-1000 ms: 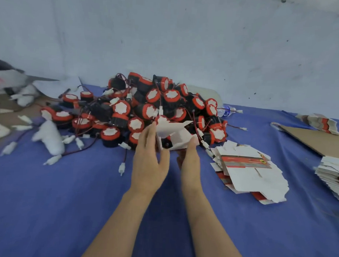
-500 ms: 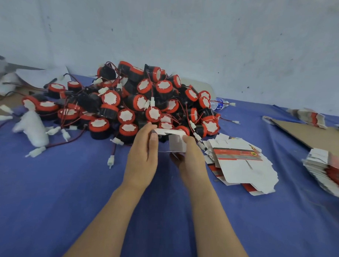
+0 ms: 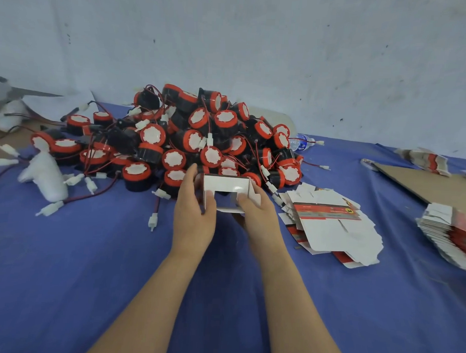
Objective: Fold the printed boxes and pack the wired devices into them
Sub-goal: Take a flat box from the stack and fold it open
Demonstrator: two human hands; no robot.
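**Half-formed box held in both hands, in front of the device heap**

Head view: the box (image 3: pixel 226 186) sits just above the blue cloth (image 3: pixel 91 263), right at the near foot of the pile of wired devices (image 3: pixel 191 140). It is opened into a shallow tray, white inside up. The left hand (image 3: pixel 194 217) grips its left wall with curled fingers, and the right hand (image 3: pixel 259 217) pinches the right side, thumb lying on the near panel.

The box looks like thin printed card: very light, stiff only along its creases, easy to dent or tear at the tabs. Holding it by the walls near the corners, as both hands do, seems the safest grip. The devices look like hard, rounded plastic with thin trailing leads and white connectors (image 3: pixel 153 221). They are probably best lifted by the body, since the wires are tangled through the heap.

Open cloth lies towards the person and to the left front. On the right, the flat box blanks (image 3: pixel 330 224) lie close beside the right hand. Farther right are a second stack (image 3: pixel 449 236) and a cardboard sheet (image 3: pixel 432 183). Loose leads lie just left of the left hand.
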